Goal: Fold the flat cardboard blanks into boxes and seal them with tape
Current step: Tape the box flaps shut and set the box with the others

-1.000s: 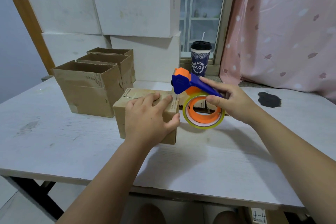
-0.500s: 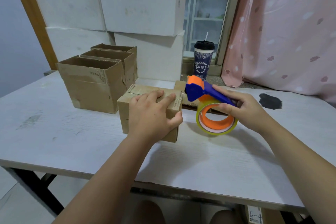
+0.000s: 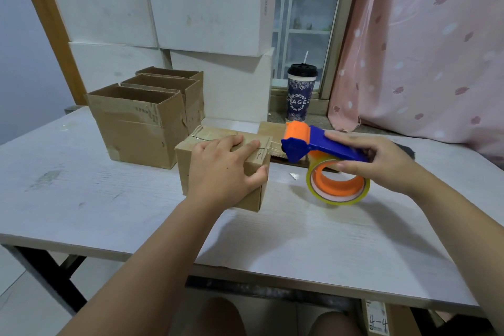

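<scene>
A small closed cardboard box (image 3: 188, 161) stands on the white table (image 3: 109, 199), with clear tape along its top seam. My left hand (image 3: 223, 169) lies over the box's top, thumb hooked round its right edge. My right hand (image 3: 379, 163) grips the blue handle of a tape dispenser (image 3: 308, 144), whose orange roller points at the box and whose tape roll (image 3: 338, 191) hangs below, just right of the box. A flat cardboard blank (image 3: 270, 131) lies behind the dispenser.
Three open-topped cardboard boxes (image 3: 136, 123) stand in a row at the back left. White boxes (image 3: 207, 3) are stacked against the wall. A lidded cup with a straw (image 3: 300, 93) sits on the sill. A pink curtain (image 3: 425, 43) hangs at the right.
My right hand has drawn the tape dispenser to the right, away from the box's right edge. My left hand stays on the box.
</scene>
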`<state>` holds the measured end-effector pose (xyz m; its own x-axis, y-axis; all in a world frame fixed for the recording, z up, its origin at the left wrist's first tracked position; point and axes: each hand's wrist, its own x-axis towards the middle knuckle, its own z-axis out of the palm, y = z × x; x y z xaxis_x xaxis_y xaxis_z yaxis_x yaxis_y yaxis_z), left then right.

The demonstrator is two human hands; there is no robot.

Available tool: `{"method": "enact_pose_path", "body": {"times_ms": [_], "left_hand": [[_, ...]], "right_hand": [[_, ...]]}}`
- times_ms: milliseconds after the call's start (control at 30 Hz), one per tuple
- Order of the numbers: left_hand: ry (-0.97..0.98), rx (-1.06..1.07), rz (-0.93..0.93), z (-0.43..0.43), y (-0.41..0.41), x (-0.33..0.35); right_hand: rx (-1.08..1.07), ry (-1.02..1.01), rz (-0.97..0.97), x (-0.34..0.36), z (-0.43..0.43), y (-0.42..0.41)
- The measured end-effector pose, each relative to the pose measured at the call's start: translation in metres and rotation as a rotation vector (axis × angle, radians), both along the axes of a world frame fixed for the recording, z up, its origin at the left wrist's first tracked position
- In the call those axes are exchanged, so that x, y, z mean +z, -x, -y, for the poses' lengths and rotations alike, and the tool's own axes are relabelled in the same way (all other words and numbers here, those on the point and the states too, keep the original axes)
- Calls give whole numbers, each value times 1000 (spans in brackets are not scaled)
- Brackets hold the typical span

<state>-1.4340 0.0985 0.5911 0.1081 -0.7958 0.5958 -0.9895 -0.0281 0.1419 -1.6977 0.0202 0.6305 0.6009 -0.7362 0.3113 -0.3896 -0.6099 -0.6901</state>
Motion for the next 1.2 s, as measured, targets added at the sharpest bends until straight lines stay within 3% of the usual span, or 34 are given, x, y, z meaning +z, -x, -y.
{"method": "enact_pose_path", "body": {"times_ms": [133, 400, 733, 1067, 1200], "left_hand": [[-9, 3, 11, -1, -1, 0], [12, -16, -10, 1, -4, -1], [-24, -7, -12, 1, 0, 1], [-47, 23, 117, 13, 24, -1], [79, 52, 79, 16, 35, -10]], "right_hand": [[-27, 57, -49, 10, 0, 2], [5, 0, 32, 1, -3, 13], [38, 152, -481, 33, -2, -9], [72, 58, -727, 83, 11, -49], [69, 56, -779, 96, 13, -62]]}}
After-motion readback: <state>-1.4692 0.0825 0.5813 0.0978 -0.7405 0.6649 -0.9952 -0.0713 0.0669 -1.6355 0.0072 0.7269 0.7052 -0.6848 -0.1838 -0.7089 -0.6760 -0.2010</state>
